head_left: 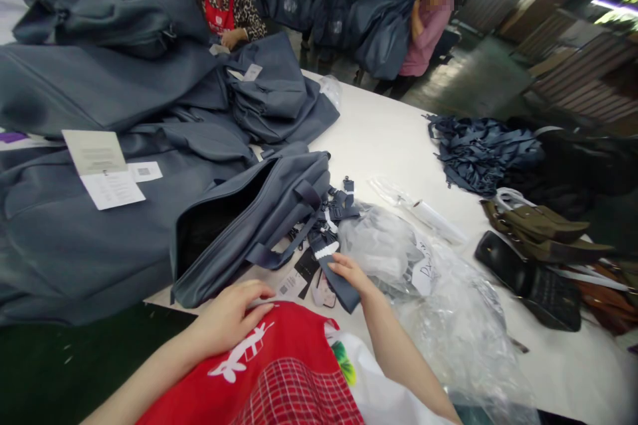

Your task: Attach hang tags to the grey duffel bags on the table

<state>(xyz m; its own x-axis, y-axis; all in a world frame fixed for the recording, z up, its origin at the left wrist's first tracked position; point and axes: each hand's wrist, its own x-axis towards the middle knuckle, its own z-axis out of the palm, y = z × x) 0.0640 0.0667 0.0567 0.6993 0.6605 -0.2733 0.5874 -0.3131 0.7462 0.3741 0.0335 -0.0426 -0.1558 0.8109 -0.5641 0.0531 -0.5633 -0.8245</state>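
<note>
My right hand (pixel 353 273) has its fingers on a folded dark blue strap (pixel 339 284) bound with a white band, at the front of the table. My left hand (pixel 234 315) is at the table's near edge, beside the lower end of a dark blue bag (pixel 259 212). Its thumb and fingers are apart, and I see nothing held between them. The bag lies on its side with its zipped mouth gaping and handles towards the right. Behind the held strap is a heap of banded straps with buckles (pixel 343 204). A black tag (pixel 306 269) and a printed paper lie between my hands.
Large dark blue bags (pixel 100 86) pile up on the left, with a paper leaflet (pixel 107 176) on top. Clear plastic bags (pixel 458 325) spread at right. Beyond are a strap pile (pixel 488 149) and small bags (pixel 528 279). Two people stand across the white table (pixel 373 126).
</note>
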